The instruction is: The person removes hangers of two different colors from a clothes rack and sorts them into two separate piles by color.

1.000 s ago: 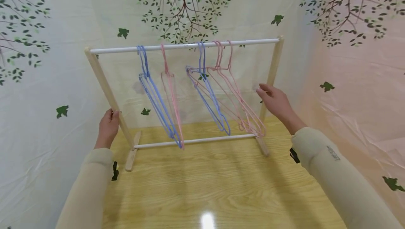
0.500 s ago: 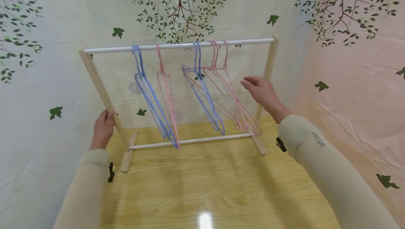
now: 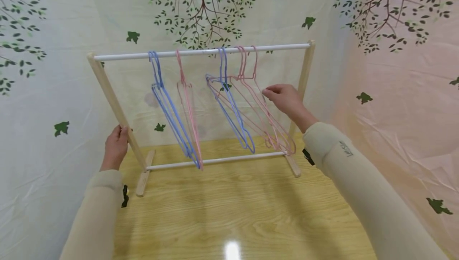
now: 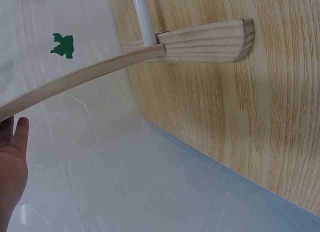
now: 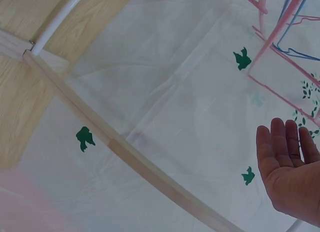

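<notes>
**Right hand at the pink hangers, left hand on the rack post**

Small wooden rack (image 3: 107, 86) stands on the table (image 3: 233, 208), white top rail (image 3: 201, 52), white bottom rail (image 3: 215, 159).

Left hand (image 3: 115, 147): grip wrapped around the rack's left slanted post, low down near the foot (image 3: 144, 177). In the left wrist view only the palm edge and straight fingers (image 4: 12, 157) show beside the post (image 4: 85, 80), so how tight the hold is can't be confirmed there.

Right hand (image 3: 283, 98): grip released, fingers loosely extended, fingertips right at the outermost pink hanger (image 3: 267, 112), just in front of the right post (image 3: 303, 82). Contact or just short of it – cannot tell. Right wrist view shows an open palm (image 5: 290, 167), holding nothing, pink wire (image 5: 280, 94) close by.

Hangers all on the top rail, left to right: blue pair (image 3: 168, 108), one pink (image 3: 188, 104), blue (image 3: 231, 108), then the pink group by the right hand. Bottoms hang near the lower rail.

Backdrop: white sheet with tree and leaf print (image 3: 204, 8).
</notes>
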Motion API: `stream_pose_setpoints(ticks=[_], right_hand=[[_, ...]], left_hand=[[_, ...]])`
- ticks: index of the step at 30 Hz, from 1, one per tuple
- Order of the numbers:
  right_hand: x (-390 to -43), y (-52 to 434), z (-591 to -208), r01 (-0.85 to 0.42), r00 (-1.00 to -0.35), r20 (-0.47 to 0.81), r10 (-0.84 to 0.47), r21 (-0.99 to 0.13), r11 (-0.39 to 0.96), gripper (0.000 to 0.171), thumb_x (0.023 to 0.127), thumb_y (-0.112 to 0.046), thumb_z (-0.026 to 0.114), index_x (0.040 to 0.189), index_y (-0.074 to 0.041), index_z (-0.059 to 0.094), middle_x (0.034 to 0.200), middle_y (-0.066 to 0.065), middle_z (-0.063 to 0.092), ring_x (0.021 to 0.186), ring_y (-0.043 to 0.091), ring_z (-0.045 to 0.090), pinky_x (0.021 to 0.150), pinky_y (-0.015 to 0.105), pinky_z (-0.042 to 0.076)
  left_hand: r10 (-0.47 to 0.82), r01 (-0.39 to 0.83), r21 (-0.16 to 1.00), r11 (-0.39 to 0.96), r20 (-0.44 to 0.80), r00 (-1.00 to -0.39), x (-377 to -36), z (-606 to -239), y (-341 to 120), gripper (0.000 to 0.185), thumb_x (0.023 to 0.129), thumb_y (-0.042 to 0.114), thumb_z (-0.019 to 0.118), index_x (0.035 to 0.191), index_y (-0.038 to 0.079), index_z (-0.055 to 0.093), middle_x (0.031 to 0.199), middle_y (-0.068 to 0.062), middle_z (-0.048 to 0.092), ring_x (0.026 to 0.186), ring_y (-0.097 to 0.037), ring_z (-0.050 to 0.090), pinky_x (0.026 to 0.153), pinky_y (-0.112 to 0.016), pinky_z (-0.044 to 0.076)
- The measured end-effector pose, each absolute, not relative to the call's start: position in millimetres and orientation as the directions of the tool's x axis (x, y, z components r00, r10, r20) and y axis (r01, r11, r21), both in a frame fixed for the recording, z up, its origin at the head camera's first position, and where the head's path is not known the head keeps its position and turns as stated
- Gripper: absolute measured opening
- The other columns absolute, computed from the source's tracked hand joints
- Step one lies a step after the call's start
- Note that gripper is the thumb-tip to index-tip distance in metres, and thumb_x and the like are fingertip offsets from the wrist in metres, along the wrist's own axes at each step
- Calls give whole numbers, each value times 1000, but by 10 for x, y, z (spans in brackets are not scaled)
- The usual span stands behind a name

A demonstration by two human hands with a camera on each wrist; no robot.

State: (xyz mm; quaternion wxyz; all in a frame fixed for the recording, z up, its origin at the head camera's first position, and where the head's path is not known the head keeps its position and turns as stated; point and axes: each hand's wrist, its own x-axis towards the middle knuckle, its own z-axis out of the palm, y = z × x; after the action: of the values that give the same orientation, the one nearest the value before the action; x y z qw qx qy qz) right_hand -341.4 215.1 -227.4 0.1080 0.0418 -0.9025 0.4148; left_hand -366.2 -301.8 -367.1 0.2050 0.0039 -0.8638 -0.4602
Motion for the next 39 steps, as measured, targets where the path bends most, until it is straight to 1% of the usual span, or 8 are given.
stream_pose_setpoints(ticks=[4,11,16,19,24,27,34,39], right_hand=[[-3430,2122,-2281,-148,-979,204,9,-738,658,43,103,-37,55,132,-7,62,127,13,62,115,29,56,100,49,45],[-3470,2108,-2312,-152,-979,203,9,-762,629,38,102,-32,58,129,-6,65,119,12,66,106,27,61,101,48,45],[-3486,2111,-2308,-179,-968,249,29,-768,616,31,101,-25,60,119,-2,70,102,13,71,94,23,64,93,40,48],[-3493,2112,-2301,-182,-962,269,49,-763,620,29,100,-23,60,115,0,72,94,14,72,89,22,63,87,36,47],[-3490,2133,-2300,-155,-964,254,75,-771,618,33,100,-23,59,121,1,69,105,19,71,96,26,66,92,38,48],[-3479,2149,-2309,-141,-963,250,99,-785,604,34,100,-23,59,124,-1,67,112,19,70,99,26,66,90,37,50],[-3438,2210,-2339,-166,-937,311,161,-799,578,33,100,-26,60,124,-4,69,108,15,71,95,22,67,75,28,49],[-3413,2245,-2329,-169,-928,323,184,-807,566,35,101,-30,59,125,-6,69,109,13,70,98,22,65,77,30,48]], left_hand=[[-194,186,798,574,353,-915,-3659,-3670,-3018,57,109,40,27,141,-3,46,123,-34,54,108,-42,50,91,-51,40],[-197,187,790,584,361,-911,-3669,-3681,-3030,57,108,42,27,138,-2,48,121,-31,55,103,-36,50,82,-39,41],[-218,198,799,568,378,-900,-3673,-3685,-3019,53,108,42,31,132,-1,52,115,-29,57,99,-36,51,81,-45,41],[-216,188,798,572,368,-904,-3669,-3678,-3020,55,108,42,30,134,-2,51,117,-30,56,101,-37,50,84,-46,41],[-195,173,802,572,338,-921,-3661,-3669,-3026,59,109,42,26,141,-3,46,127,-33,53,111,-41,49,92,-53,40],[-186,177,807,563,333,-924,-3661,-3674,-3037,60,108,42,25,142,-3,44,130,-33,51,115,-44,48,95,-56,39],[-177,191,807,559,341,-923,-3660,-3689,-3050,61,108,44,26,143,-3,44,133,-35,49,118,-46,47,97,-59,39],[-178,180,818,547,323,-929,-3636,-3674,-3042,63,108,46,25,145,-2,42,136,-34,48,120,-46,46,99,-60,38]])
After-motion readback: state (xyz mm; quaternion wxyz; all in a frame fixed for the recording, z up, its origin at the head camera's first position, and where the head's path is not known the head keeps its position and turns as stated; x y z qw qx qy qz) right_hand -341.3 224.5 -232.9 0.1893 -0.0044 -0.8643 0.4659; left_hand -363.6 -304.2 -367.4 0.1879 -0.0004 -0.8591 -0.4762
